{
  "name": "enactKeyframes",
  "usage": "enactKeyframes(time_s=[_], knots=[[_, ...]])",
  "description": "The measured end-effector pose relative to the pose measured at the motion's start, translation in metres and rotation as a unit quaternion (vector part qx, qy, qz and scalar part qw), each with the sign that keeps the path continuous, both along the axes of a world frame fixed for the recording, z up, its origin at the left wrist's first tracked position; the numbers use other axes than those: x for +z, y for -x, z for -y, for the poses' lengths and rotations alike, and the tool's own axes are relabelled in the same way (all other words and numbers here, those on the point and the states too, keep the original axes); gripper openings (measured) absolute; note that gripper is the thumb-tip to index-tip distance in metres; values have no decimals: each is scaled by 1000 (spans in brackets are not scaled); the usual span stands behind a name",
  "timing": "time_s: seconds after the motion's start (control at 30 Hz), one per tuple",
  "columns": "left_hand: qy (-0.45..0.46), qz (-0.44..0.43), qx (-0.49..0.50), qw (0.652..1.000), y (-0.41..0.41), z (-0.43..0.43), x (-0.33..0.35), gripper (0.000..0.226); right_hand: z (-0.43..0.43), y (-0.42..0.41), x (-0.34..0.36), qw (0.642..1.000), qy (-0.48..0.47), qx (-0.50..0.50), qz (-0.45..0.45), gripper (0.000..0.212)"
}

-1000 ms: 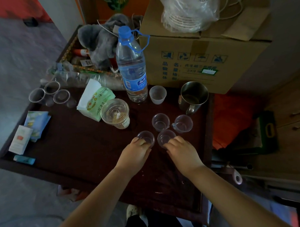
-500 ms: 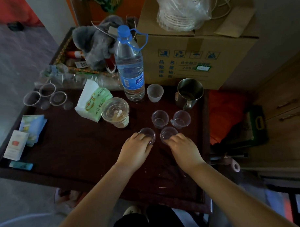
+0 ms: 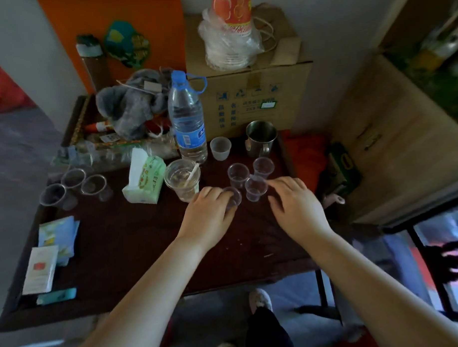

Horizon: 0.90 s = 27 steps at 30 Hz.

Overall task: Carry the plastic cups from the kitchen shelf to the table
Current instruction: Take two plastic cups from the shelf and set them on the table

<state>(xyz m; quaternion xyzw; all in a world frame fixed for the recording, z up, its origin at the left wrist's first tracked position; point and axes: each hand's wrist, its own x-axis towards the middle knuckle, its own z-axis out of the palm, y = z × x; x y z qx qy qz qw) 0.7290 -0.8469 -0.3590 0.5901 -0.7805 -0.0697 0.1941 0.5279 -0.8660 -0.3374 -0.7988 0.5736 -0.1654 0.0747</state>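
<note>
Four small clear plastic cups stand close together on the dark wooden table [image 3: 121,242]. Two of these small cups are at the back [image 3: 238,174] [image 3: 263,167]. My left hand [image 3: 208,218] curls around the front left cup [image 3: 233,196], which rests on the table. The front right cup [image 3: 255,189] stands free. My right hand [image 3: 294,207] hovers just right of it, fingers spread and holding nothing. Three more clear cups [image 3: 73,178] sit at the table's left edge.
Behind the cups are a water bottle [image 3: 187,117], a whitish cup [image 3: 220,147], a metal mug [image 3: 261,137] and a cardboard box [image 3: 251,94]. A large cup with a straw [image 3: 182,179] and a tissue pack [image 3: 144,181] sit left of my hands. A wooden cabinet [image 3: 390,141] stands to the right.
My right hand has let go of the front right cup and opened, drawing back to the right. My left hand stays on its cup. The camera has tilted up.
</note>
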Motion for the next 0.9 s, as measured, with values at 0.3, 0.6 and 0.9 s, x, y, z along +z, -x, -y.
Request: enactKeyframes(time_s=[0.3, 0.6, 0.9], knots=[[116, -7, -139, 983, 36, -45, 126, 40, -110, 20, 110, 980, 145, -138, 16, 40], [203, -39, -309, 928, 138, -140, 233, 48, -260, 92, 207, 935, 217, -280, -25, 46], [215, -85, -486, 843, 272, -340, 301, 53, -519, 180, 267, 848, 243, -464, -88, 49]])
